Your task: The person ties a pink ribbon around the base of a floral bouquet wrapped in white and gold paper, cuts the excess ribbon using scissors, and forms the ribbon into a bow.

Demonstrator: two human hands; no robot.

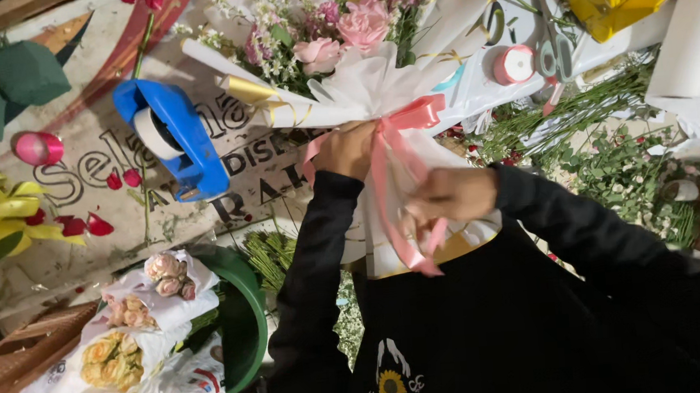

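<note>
A bouquet of pink roses (358,25) in white wrapping paper (363,85) lies across the work table, with a pink ribbon (410,117) around its neck. My left hand (347,149) grips the neck of the bouquet just under the ribbon knot. Lower down, against the white paper near my chest, my right hand (451,194) pinches the hanging ribbon tails. Both arms are in black sleeves.
A blue tape dispenser (172,137) lies left of the bouquet. A pink ribbon spool (513,64) and scissors (555,57) sit to the right, by a white paper roll (694,37). Green stems (609,150) litter the right side. A green bucket (245,310) holds wrapped rose bunches (137,318).
</note>
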